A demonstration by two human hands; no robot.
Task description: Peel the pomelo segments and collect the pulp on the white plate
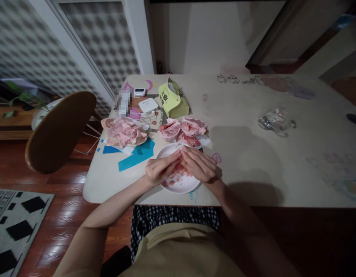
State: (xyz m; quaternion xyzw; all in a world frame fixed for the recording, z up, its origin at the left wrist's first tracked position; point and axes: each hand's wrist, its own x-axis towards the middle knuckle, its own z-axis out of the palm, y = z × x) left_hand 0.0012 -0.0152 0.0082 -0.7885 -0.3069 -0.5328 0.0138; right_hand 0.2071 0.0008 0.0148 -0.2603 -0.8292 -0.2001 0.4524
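Observation:
Over a white plate (184, 189), my left hand (162, 167) and my right hand (199, 163) meet with their fingertips pinched together. Between them is a piece of pomelo (180, 157), mostly covered by the fingers. Loose red pomelo flesh (175, 180) lies on the plate below. Just beyond the plate sit large pomelo pieces (192, 127) in pink-white skin, with another piece (169, 130) to their left. A heap of peeled pink skins (126, 132) rests further left, on paper.
Behind the fruit are a yellow-green paper bag (173, 100), a white box-like device (148, 105) and a small white device with a dark screen (139, 92). Blue paper (137, 155) lies left of the plate. A clear glass object (276, 121) stands right. A brown chair (62, 130) is beside the table.

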